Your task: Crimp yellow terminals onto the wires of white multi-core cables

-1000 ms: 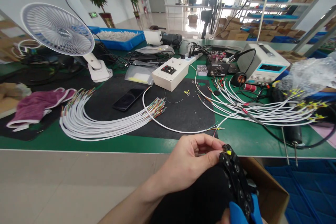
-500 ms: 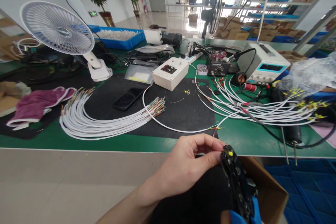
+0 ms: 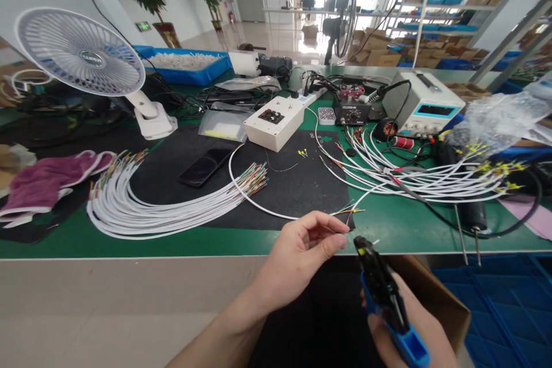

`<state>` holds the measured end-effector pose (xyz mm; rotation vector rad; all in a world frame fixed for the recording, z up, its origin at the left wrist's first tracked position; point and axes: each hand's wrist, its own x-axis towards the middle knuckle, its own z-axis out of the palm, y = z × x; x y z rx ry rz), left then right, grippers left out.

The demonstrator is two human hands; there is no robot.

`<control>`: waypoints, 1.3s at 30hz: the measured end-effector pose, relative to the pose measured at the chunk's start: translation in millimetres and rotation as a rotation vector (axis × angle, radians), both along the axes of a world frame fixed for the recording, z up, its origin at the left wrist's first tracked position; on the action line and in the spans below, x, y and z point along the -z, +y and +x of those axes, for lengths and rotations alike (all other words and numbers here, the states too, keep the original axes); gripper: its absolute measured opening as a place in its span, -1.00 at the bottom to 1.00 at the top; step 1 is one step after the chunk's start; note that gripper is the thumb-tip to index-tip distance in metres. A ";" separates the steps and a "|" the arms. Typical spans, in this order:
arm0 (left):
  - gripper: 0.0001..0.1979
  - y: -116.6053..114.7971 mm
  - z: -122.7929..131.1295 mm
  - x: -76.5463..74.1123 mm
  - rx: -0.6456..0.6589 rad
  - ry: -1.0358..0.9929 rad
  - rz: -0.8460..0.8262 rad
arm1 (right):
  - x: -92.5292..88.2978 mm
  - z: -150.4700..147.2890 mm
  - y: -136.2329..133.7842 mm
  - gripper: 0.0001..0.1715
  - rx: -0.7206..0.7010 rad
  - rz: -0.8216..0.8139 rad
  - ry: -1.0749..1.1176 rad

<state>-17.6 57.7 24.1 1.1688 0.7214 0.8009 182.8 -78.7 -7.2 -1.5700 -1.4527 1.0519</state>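
Observation:
My left hand [image 3: 297, 256] is over the table's front edge, thumb and forefinger pinched close together. A thin reddish wire [image 3: 348, 219], from the split end of a white cable [image 3: 276, 214], runs down to these fingertips. At the lower right my right hand [image 3: 414, 322] is wrapped round crimping pliers [image 3: 383, 287] with blue handles and a black head. The jaws point up and left, just right of my left fingertips and apart from them. A spot of yellow shows at the jaws; whether a terminal sits there is hard to make out.
Behind my left hand lies a bundle of white cables [image 3: 172, 210] beside a phone [image 3: 207, 167]. Several yellow terminals [image 3: 303, 153] lie on the black mat [image 3: 302, 190]. More cables [image 3: 431, 181] spread to the right. An open cardboard box [image 3: 448, 305] stands below the table edge.
The pliers have come away from my left fingertips, turned, and show more of their blue handles. My right hand has come into fuller view. My left hand has shifted slightly left and up.

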 end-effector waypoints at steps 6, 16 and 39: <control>-0.81 1.1 -6.9 11.5 -0.044 0.092 0.057 | 0.8 16.1 9.6 -0.34 0.027 0.385 -0.742; -0.85 10.9 -9.9 21.4 -0.122 0.318 0.295 | -3.7 14.0 16.4 -0.59 0.153 0.333 -0.671; -0.83 30.5 25.9 16.0 -0.007 0.359 0.394 | -11.6 21.2 54.0 -0.50 0.508 0.004 -0.107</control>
